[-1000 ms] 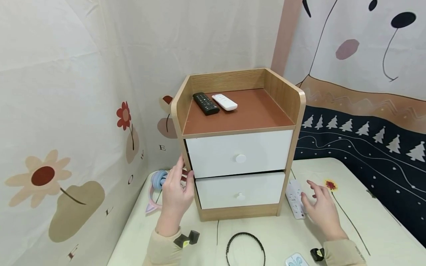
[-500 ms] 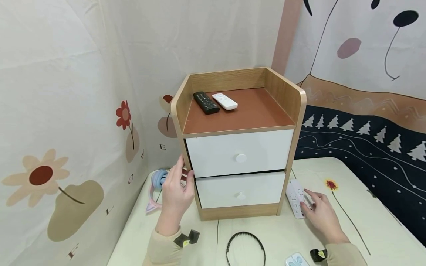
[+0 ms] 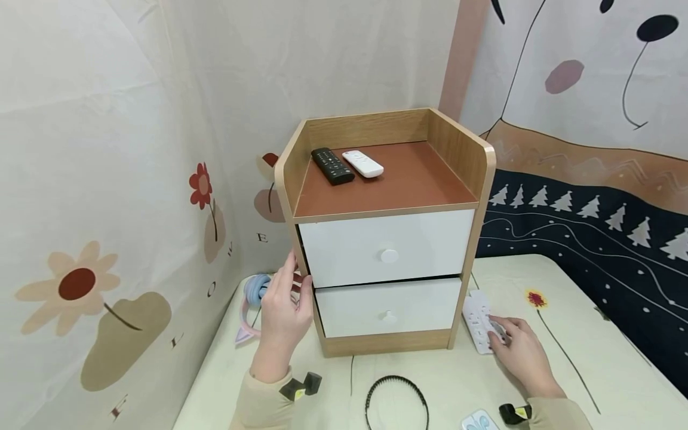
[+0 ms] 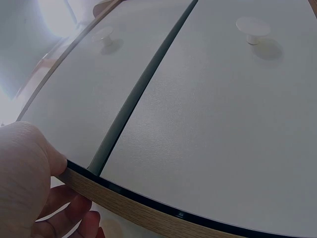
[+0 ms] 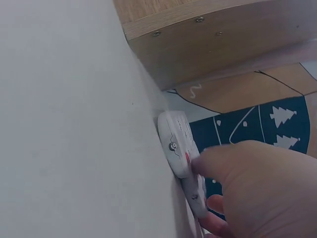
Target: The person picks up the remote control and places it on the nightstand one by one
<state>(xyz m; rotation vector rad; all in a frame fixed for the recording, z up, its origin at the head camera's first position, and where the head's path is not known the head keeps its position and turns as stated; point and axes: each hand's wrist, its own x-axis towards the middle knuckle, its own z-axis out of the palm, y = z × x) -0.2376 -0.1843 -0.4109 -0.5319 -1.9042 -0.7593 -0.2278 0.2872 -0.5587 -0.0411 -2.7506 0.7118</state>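
Near the left side of a small wooden cabinet (image 3: pixel 376 343) with two white drawers, my left hand (image 3: pixel 283 313) holds its side panel. The left wrist view shows the thumb at the front edge (image 4: pixel 119 201) and curled fingers outside. My right hand (image 3: pixel 524 352) is at a white power strip (image 3: pixel 475 322) right of the cabinet. Its thumb and fingers are bent over the strip's right side; in the right wrist view the thumb touches the strip (image 5: pixel 171 141) near a red spot. A second white part beside it is mostly hidden by the hand.
On the cabinet top lie a black remote control (image 3: pixel 332 166) and a white remote control (image 3: pixel 363 163). In front are a black headband (image 3: pixel 396 377) and a case with light-blue earphones (image 3: pixel 478 421). A blue and pink bundle (image 3: pixel 255 292) sits behind my left hand.
My right hand has come down to the power strip and its fingers have drawn in on it. The left hand stays on the cabinet's side.
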